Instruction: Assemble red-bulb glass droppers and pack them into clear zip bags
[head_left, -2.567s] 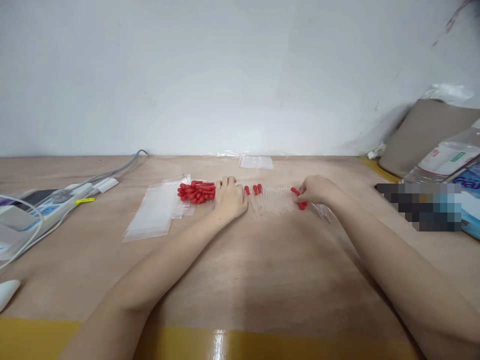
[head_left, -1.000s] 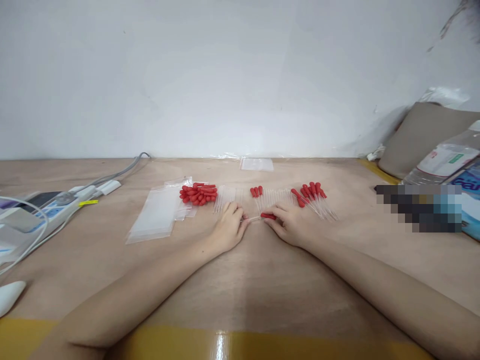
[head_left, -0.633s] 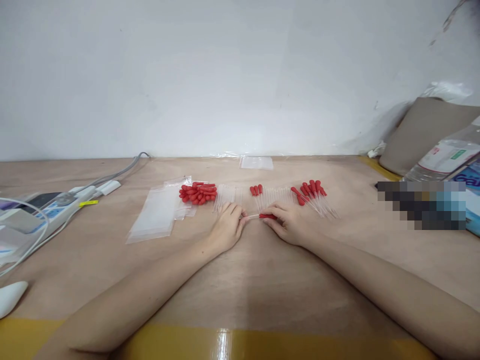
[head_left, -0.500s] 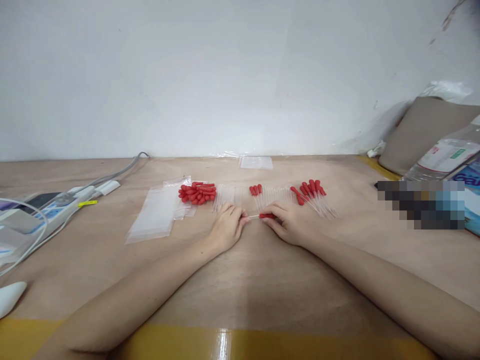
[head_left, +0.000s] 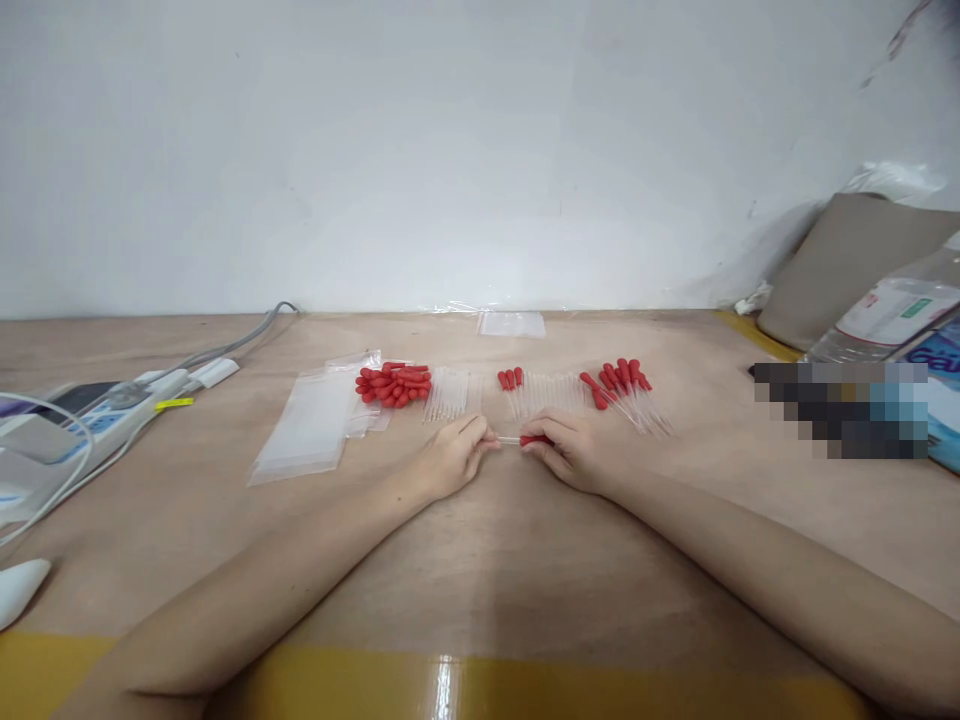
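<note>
Between my hands, a clear glass dropper tube (head_left: 509, 440) lies level, its right end meeting a red rubber bulb (head_left: 528, 440). My left hand (head_left: 461, 452) pinches the tube, with the fingers hiding its left end. My right hand (head_left: 568, 448) is closed around the red bulb, covering most of it. Just beyond the hands are loose glass tubes (head_left: 451, 392) and a row of tubes (head_left: 555, 393), with a few red-bulbed droppers (head_left: 511, 379) at the row's left. Loose red bulbs (head_left: 394, 385) form a pile to the left. Droppers with bulbs (head_left: 622, 384) lie to the right.
Clear plastic bags (head_left: 304, 425) lie left of the bulbs, and another bag (head_left: 512, 324) is near the wall. A power strip (head_left: 105, 430) with cables sits at far left. A plastic bottle (head_left: 889, 315) and a grey-brown container (head_left: 840, 265) stand at right.
Both hands have come slightly nearer to me and still grip the same tube and bulb. The left hand's fingers have drawn down from the loose tubes. The piles look unchanged.
</note>
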